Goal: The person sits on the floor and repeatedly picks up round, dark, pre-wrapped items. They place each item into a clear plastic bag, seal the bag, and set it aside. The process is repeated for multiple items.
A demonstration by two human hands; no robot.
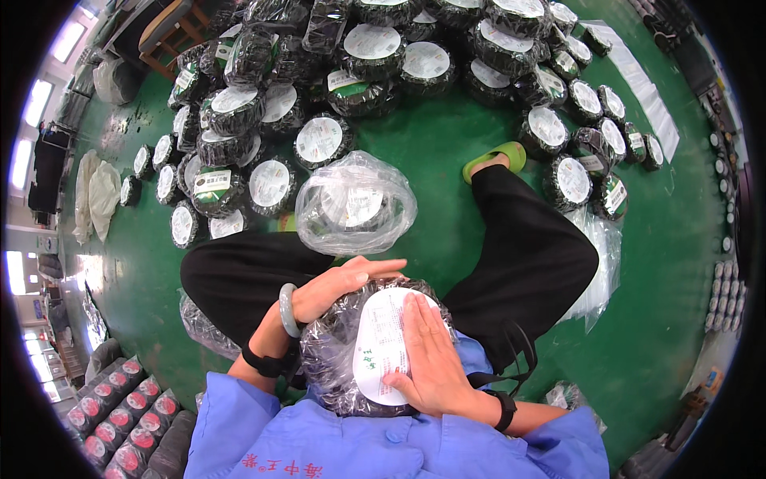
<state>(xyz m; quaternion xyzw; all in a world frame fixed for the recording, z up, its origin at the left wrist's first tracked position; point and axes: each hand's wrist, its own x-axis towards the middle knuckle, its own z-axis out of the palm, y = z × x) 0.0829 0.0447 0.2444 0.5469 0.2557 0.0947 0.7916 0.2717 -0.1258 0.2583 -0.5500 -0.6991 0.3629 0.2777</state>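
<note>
On my lap rests a round black bundle (335,371) wrapped in clear plastic film. A white printed label (383,353) lies across its upper face. Palm down, my right hand (428,353) lies flat on the label's right part with the thumb spread. My left hand (341,284) curves over the bundle's far left edge, fingers extended and touching the wrap; part of that contact is hidden. Just beyond it, between my legs, sits a labelled bundle inside a loose clear plastic bag (356,203).
Wrapped, labelled bundles (374,42) pile up ahead and to the left, with several more (571,179) at the right. Clear plastic sheets (592,263) lie beside my right knee on the green floor (413,143). Rows of packed rolls (122,413) stand at lower left.
</note>
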